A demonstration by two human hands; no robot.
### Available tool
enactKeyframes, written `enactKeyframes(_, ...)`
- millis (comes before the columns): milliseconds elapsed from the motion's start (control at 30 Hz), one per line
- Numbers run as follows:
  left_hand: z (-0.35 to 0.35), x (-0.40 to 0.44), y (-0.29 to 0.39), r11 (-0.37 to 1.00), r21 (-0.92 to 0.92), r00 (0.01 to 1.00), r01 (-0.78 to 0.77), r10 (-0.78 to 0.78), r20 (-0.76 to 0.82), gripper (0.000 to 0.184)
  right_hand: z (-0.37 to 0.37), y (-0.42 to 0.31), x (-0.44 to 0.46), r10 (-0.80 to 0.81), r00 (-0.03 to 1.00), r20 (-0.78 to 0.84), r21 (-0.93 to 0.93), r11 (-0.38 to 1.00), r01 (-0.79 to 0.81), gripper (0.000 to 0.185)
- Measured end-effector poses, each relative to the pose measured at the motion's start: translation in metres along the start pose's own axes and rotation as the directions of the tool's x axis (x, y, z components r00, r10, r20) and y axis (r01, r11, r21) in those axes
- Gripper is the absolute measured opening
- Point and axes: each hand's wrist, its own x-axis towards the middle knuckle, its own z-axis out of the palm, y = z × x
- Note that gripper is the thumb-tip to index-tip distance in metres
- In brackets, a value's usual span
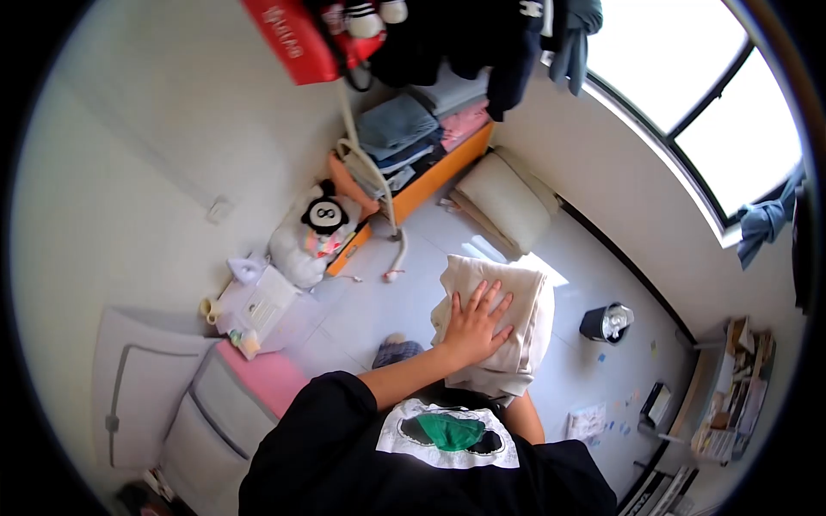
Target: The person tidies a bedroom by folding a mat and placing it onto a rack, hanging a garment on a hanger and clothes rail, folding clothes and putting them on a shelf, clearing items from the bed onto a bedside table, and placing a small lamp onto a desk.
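A folded cream cloth, thick and in several layers, is held in front of my body above the floor. My left hand lies flat on top of it with the fingers spread. The right forearm reaches under the near edge of the cloth, and my right hand is hidden beneath it.
Ahead, folded clothes fill an orange box under a clothes rack. A beige cushion lies beyond the cloth. On the right are a dark waste bin and a shelf; a white side table is left.
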Motion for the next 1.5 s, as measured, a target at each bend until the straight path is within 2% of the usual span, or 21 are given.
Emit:
enactKeyframes(33,0.013,-0.030,-0.029,0.999,-0.014,0.999,-0.048,0.048,0.005,0.055,-0.001,0.026,0.000,-0.042,0.998,-0.045,0.021,0.999,0.043,0.050)
enactKeyframes(100,0.027,0.001,-0.024,0.996,-0.014,0.995,-0.085,0.086,0.045,0.055,-0.017,0.008,0.012,-0.073,0.993,-0.096,0.076,0.994,0.080,0.050)
enactKeyframes(267,0.048,0.124,0.002,0.993,0.009,0.983,-0.120,0.118,0.143,0.055,-0.045,-0.087,0.056,-0.097,0.983,-0.153,0.152,0.981,0.120,0.049)
enactKeyframes(433,0.061,0.233,-0.016,0.995,0.011,0.984,-0.096,0.093,0.150,0.056,-0.044,-0.174,0.118,-0.086,0.985,-0.151,0.140,0.984,0.108,0.049)
enactKeyframes(600,0.053,0.305,-0.058,0.995,0.093,0.992,0.036,-0.047,0.119,0.055,-0.029,-0.239,0.190,-0.044,0.994,-0.099,0.102,0.993,0.054,0.048)
enactKeyframes(800,0.036,0.361,-0.101,0.952,0.162,0.962,0.260,-0.270,0.045,0.055,0.013,-0.314,0.292,0.013,0.999,0.048,0.011,1.000,-0.013,0.047)
enactKeyframes(933,0.030,0.402,-0.128,0.894,0.169,0.909,0.416,-0.408,-0.079,0.056,0.041,-0.358,0.357,0.062,0.986,0.152,-0.057,0.997,-0.054,0.047)
enactKeyframes(1000,0.028,0.426,-0.142,0.834,0.180,0.852,0.521,-0.498,-0.161,0.057,0.052,-0.375,0.386,0.095,0.977,0.192,-0.093,0.993,-0.078,0.047)
enactKeyframes(1133,0.038,0.482,-0.199,0.757,0.206,0.785,0.620,-0.597,-0.167,0.057,0.082,-0.399,0.448,0.152,0.955,0.253,-0.134,0.984,-0.121,0.046)
enactKeyframes(1367,0.050,0.563,-0.314,0.813,0.156,0.828,0.561,-0.555,-0.086,0.054,0.122,-0.420,0.540,0.193,0.946,0.260,-0.100,0.980,-0.172,0.045)
enactKeyframes(1500,0.033,0.585,-0.368,0.870,0.086,0.872,0.485,-0.473,-0.125,0.052,0.153,-0.422,0.595,0.197,0.948,0.249,-0.067,0.980,-0.186,0.045)
